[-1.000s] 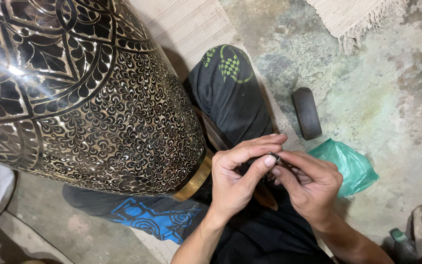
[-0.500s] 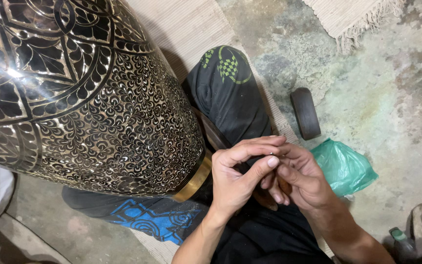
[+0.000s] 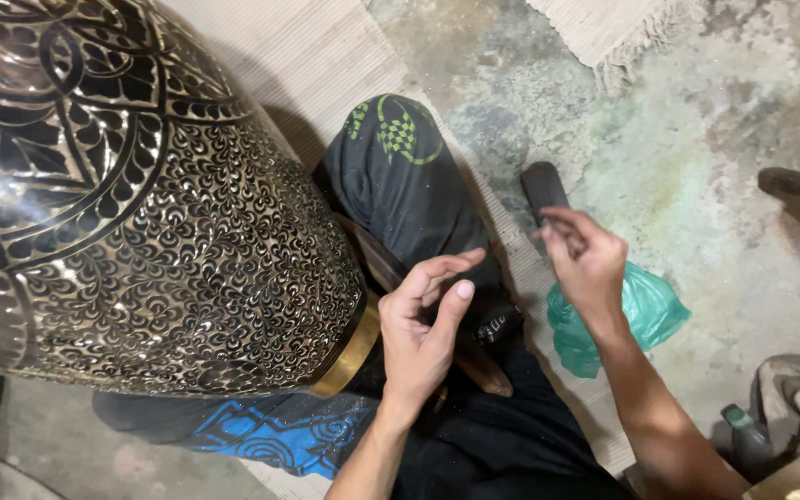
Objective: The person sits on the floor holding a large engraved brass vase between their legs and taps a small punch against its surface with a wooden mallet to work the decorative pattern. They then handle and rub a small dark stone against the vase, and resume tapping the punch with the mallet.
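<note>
Noting my right hand (image 3: 585, 264), fingers loosely curled, empty, fingertips just short of the dark block (image 3: 543, 190); left hand (image 3: 423, 324) open, empty, beside the vase (image 3: 141, 204).

The large engraved metal vase (image 3: 131, 194) runs off the top and left edges — its full shape is unseen. The right hand (image 3: 585, 264) covers part of the dark block (image 3: 543, 190), and its fingertips are motion-blurred — whether they pinch anything can't be told. The green plastic bag (image 3: 645, 310) sits partly behind that wrist.
</note>
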The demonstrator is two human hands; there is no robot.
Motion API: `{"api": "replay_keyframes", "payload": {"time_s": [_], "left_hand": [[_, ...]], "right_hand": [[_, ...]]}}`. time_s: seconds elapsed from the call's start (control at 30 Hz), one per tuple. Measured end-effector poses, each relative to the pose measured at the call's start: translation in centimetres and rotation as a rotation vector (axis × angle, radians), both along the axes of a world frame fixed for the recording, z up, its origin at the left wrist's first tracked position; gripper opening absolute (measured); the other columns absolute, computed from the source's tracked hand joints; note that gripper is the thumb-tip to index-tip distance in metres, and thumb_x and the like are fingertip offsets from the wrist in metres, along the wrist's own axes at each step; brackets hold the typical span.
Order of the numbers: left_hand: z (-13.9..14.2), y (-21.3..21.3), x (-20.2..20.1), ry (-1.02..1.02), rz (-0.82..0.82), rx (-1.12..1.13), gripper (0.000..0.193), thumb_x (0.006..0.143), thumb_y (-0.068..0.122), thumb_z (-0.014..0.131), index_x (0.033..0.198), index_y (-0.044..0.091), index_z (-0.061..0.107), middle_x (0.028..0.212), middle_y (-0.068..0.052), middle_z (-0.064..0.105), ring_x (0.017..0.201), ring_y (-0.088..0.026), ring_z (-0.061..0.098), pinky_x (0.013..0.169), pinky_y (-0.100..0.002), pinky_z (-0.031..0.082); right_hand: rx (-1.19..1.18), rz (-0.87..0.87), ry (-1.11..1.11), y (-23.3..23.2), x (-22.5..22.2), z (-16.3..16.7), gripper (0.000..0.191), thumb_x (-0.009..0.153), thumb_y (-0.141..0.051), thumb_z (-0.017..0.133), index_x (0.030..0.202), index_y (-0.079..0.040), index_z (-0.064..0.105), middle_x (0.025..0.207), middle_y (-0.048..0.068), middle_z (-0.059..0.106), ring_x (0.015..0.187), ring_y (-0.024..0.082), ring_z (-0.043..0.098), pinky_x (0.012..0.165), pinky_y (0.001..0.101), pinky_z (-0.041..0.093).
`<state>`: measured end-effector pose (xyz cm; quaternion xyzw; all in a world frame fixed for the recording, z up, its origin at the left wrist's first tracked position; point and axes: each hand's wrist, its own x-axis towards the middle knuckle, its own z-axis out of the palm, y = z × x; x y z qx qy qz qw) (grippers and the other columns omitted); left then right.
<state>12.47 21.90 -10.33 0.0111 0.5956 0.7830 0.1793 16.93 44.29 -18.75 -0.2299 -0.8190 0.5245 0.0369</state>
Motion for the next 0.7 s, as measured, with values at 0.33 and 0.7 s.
{"api": "replay_keyframes", "payload": {"time_s": [0.33,0.7], "left_hand": [[-0.8,-0.4,0.3,0.123,-0.086,-0.307,0.016,0.092,-0.004,0.071,0.108,-0.001,0.071,0.112,-0.010,0.079,0.096,-0.015,0.077,0.085,-0.027,0.060],[-2.1,0.7,0.2,0.485,-0.184,-0.584,0.024,0.084,0.003,0.077,0.107,0.002,0.070,0.117,-0.013,0.076,0.121,-0.035,0.068,0.102,-0.040,0.055]], "right_hand": [[0.623,-0.007,0.039,2.2,-0.6,-8.2,0.013,0.095,-0.013,0.077,0.102,-0.002,0.077,0.088,0.019,0.071,0.078,0.035,0.071,0.073,0.0421,0.056],[0.770,-0.015,0.017,1.4,-0.3,-7.9,0.010,0.091,-0.012,0.079,0.098,-0.005,0.078,0.093,0.013,0.070,0.079,0.037,0.068,0.070,0.0463,0.054]]}}
